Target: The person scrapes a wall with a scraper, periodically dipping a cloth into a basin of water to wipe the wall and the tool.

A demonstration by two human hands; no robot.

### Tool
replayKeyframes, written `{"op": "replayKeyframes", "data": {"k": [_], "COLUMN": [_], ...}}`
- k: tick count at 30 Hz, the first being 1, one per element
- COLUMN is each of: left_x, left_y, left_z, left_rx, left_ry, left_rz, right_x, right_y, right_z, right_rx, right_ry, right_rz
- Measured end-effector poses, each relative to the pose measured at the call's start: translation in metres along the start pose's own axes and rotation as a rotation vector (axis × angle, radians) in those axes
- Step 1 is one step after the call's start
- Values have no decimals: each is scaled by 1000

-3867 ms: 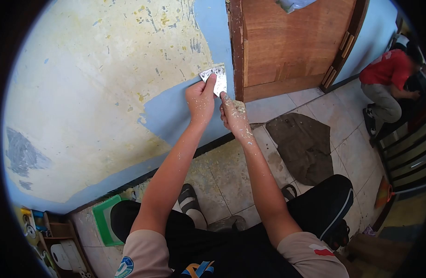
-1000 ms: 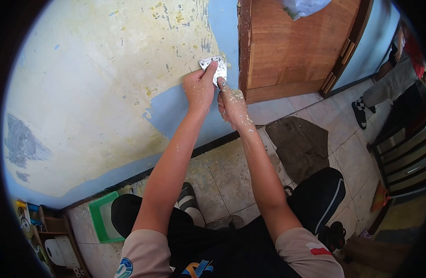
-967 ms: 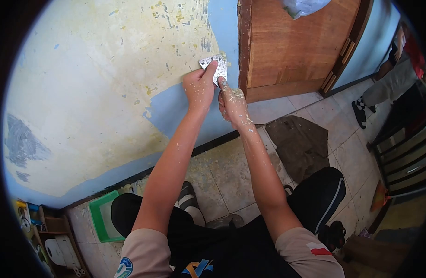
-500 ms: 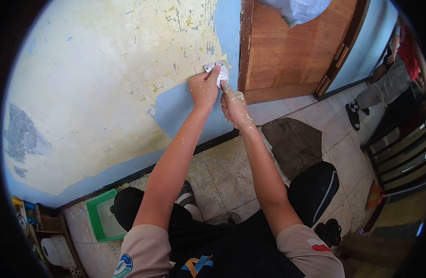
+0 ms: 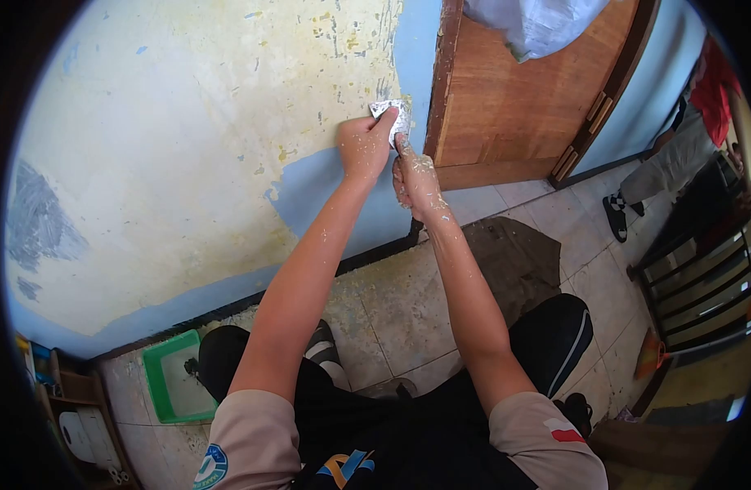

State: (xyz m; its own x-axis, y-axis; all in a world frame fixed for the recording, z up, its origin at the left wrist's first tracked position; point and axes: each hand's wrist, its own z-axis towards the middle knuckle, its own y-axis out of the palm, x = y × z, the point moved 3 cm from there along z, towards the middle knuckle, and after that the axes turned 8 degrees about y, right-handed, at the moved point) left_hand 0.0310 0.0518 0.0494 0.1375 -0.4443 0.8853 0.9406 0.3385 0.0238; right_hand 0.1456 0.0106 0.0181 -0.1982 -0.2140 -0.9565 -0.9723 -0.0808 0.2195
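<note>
A scraper [image 5: 402,122] with a flat, paint-flecked metal blade lies against the peeling wall [image 5: 187,139], close to the strip of blue paint beside the door frame. My right hand [image 5: 418,186], speckled with paint flakes, is closed round its handle, which the fingers mostly hide. Higher up and to the left, my left hand [image 5: 366,149] grips the blade, its thumb pressed along the face. Its other fingers are tucked out of sight. Pale yellowish wall shows left of the hands, and a blue patch [image 5: 310,184] lies just below them.
A brown door [image 5: 523,106] with a white bag [image 5: 539,24] stands to the right. A green basin [image 5: 152,380] sits on the floor by my leg. Dark cloth [image 5: 514,261] lies on the tiles. Another person [image 5: 678,155] stands at far right near a slatted black rack [image 5: 702,286].
The view has shifted slightly, and both hands with the scraper appear a little higher and farther right. Their grip is the same. The other person's leg has moved slightly.
</note>
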Motion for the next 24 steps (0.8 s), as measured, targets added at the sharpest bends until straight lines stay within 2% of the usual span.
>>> {"op": "replayKeyframes", "data": {"k": [5, 9, 11, 13, 17, 19, 21, 24], "left_x": [-14, 24, 18, 0, -8, 11, 16, 12], "left_y": [0, -2, -1, -1, 1, 1, 3, 0], "left_z": [-10, 11, 7, -5, -4, 3, 11, -8], "left_rx": [38, 11, 27, 32, 43, 43, 48, 51], "left_ry": [17, 48, 13, 20, 54, 27, 62, 52], "left_rz": [75, -38, -77, 102, 53, 16, -9, 86], "right_x": [14, -20, -15, 3, 3, -20, -17, -1], "right_y": [-6, 5, 4, 1, -1, 1, 0, 3], "right_z": [2, 2, -1, -3, -1, -1, -1, -5], "right_rx": [36, 25, 14, 1, 40, 19, -11, 9], "right_ry": [-18, -54, -62, -9, 50, -55, -34, 18], "right_rz": [-59, -47, -33, -16, -48, -90, -76, -28]}}
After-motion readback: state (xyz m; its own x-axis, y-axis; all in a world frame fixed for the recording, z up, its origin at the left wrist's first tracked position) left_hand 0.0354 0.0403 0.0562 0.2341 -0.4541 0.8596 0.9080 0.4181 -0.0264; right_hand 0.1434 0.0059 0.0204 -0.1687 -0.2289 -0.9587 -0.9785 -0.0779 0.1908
